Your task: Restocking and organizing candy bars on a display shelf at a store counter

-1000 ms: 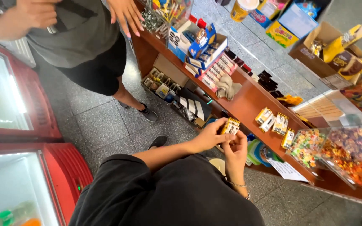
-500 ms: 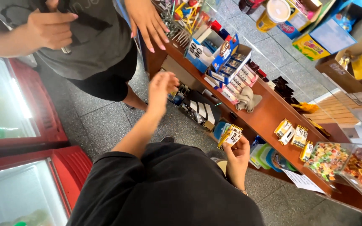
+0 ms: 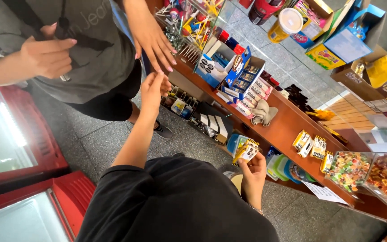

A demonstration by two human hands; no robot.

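My right hand (image 3: 254, 168) holds a small yellow and white snack packet (image 3: 246, 152) close to my chest, in front of the wooden counter (image 3: 287, 125). I wear a black shirt. My left hand (image 3: 153, 88) is raised far out to the upper left, and its fingertips meet the lowered hand of another person (image 3: 151, 42) in a grey top. The fingers hide whether anything small sits between them. That person's other hand (image 3: 45, 56) rests closed against their chest.
On the counter lie similar yellow packets (image 3: 310, 144), a blue display box of bars (image 3: 247, 74), a lollipop stand (image 3: 189, 22) and clear bins of sweets (image 3: 350, 169). Red glass-topped freezers (image 3: 45, 152) stand at the left. Shelves under the counter hold small boxes (image 3: 180, 105).
My left hand has left the packet, which both hands held a second ago, and has risen up and left to the other person's hand. My right hand keeps the packet.
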